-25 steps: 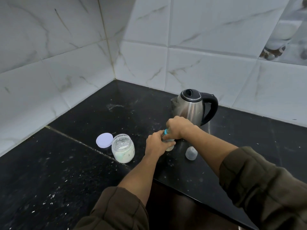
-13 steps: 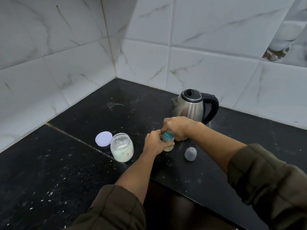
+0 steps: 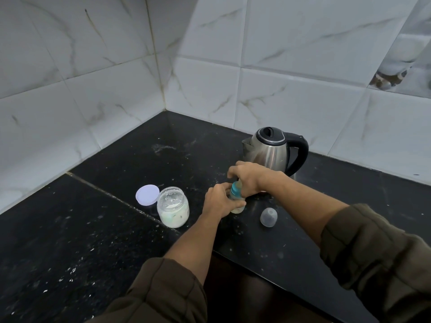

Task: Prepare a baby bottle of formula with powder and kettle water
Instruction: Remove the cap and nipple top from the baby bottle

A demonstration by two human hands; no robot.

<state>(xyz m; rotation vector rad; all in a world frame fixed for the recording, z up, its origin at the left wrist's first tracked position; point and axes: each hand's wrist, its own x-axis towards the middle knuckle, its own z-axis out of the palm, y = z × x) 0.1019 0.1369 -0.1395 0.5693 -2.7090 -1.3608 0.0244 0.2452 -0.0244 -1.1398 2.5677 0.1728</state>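
Both hands [image 3: 247, 177] grip the baby bottle [image 3: 238, 201].

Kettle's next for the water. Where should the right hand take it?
By the black handle, which loops off the kettle on its right side, away from the spout. Come in from the right and wrap the loop; the steel body may be hot.

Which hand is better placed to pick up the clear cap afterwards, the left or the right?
Probably the right hand. The clear cap lies on the counter on the right side of the bottle, just under the right forearm. The left hand grips the bottle's body from the other side.
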